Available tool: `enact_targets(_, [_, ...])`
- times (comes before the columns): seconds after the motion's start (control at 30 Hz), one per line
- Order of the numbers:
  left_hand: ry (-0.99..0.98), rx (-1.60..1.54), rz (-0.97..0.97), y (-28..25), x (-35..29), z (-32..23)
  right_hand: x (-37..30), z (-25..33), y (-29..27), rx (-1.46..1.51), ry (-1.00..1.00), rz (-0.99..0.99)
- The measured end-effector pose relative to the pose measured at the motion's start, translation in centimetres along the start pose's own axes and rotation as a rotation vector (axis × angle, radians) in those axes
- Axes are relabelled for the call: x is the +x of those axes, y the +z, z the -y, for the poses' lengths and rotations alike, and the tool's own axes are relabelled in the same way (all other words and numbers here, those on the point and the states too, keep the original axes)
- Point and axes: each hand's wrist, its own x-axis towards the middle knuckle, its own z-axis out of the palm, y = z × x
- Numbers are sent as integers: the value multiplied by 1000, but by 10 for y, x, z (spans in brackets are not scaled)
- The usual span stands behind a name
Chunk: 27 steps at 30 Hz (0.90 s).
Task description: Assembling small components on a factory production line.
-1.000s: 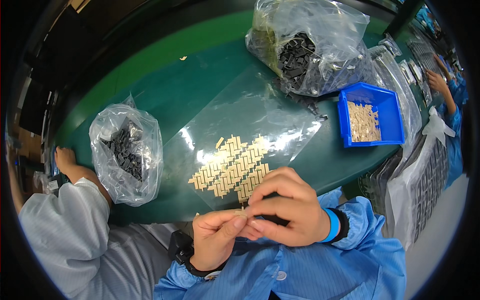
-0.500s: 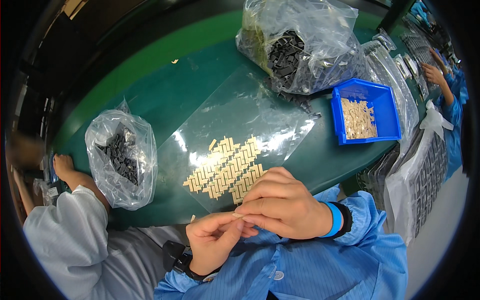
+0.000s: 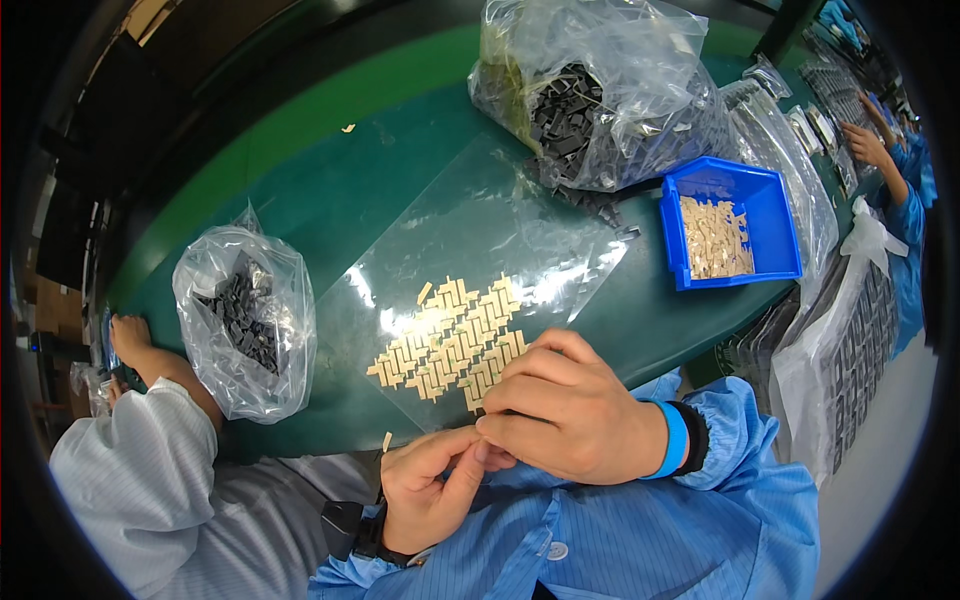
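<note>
In front of my body, my left hand (image 3: 435, 490) and my right hand (image 3: 570, 415) meet with thumbs and fingertips pinched together. The small tan piece that showed between them a moment ago is now hidden by the fingers. Just beyond my right fingers, flat tan strips (image 3: 460, 340) lie in a zigzag, interlocking pattern on a clear plastic sheet (image 3: 420, 240). One loose tan strip (image 3: 387, 441) lies at the table edge beside my left hand.
A blue bin (image 3: 778, 225) of tan pieces stands at right. Behind it sits a large clear bag (image 3: 640, 60) of black pieces (image 3: 565, 120); a smaller bag (image 3: 290, 350) lies left. A person's grey sleeve (image 3: 140, 480) is at left, another worker's hand (image 3: 865, 145) at far right.
My right fingers have closed over the joined fingertips, covering the tan piece that showed before. My left hand has shifted slightly right. The patterned strips lie unchanged.
</note>
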Motion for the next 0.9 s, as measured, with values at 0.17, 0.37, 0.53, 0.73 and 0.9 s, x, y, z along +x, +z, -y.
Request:
enact_targets(0.17, [-103,-175,11,1,-3,1,0,-2,0,19,-7,16])
enact_targets(0.37, [-176,-383,-8,1,0,1,-1,-2,-2,-7,-1,10])
enact_targets(0.53, [-93,-184,-142,7,1,-6,4,-2,-3,45,0,14])
enact_targets(0.73, [70,322,-77,1,-1,2,1,-1,-2,6,40,76])
enact_targets(0.9, [100,387,-72,2,-1,-2,0,-1,-1,3,53,133])
